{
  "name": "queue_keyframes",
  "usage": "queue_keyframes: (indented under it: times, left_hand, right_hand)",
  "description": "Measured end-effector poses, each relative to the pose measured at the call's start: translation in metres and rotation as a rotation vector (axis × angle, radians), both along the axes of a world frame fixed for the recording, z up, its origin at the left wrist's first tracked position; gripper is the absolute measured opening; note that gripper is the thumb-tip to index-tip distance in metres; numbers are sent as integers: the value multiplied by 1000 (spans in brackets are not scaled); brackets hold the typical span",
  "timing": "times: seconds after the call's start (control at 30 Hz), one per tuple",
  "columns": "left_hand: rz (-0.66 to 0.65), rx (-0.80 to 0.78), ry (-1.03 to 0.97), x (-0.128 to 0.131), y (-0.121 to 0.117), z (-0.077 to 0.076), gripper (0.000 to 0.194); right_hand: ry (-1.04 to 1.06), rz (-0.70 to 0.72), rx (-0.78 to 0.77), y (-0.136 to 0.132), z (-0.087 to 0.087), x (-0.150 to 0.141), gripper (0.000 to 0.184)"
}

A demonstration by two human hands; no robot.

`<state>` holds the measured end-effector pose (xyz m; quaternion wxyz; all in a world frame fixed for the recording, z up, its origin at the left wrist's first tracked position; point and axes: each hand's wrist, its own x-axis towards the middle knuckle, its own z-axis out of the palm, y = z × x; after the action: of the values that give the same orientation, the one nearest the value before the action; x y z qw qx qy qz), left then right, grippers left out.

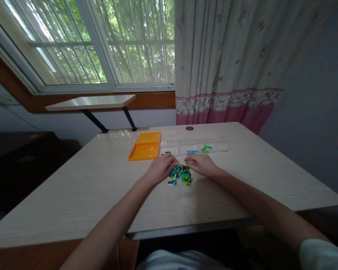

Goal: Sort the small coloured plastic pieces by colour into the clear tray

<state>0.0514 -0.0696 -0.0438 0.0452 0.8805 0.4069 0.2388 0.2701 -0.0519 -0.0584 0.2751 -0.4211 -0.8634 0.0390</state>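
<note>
A small heap of tiny coloured pieces [181,175], blue, green, dark and yellow, lies on the pale wooden table [101,187]. My left hand [161,168] rests at the heap's left edge, fingers curled down onto the pieces. My right hand [201,164] sits at the heap's right edge, fingers also bent over it. What the fingertips pinch is too small to see. Just behind the hands is a clear compartment tray [197,148] with a few blue, green and yellow pieces sorted in separate cells.
An orange lid [145,146] lies left of the clear tray. A small round brown disc [189,128] sits at the table's far edge. A window with a shelf [90,102] and a pink-hemmed curtain [222,75] stand behind.
</note>
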Motion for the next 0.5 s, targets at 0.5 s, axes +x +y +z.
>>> queue_keyframes:
  times: [0.5]
  left_hand:
    - [-86, 37, 6, 8, -7, 1, 20]
  right_hand:
    - [-15, 86, 36, -7, -6, -10, 18]
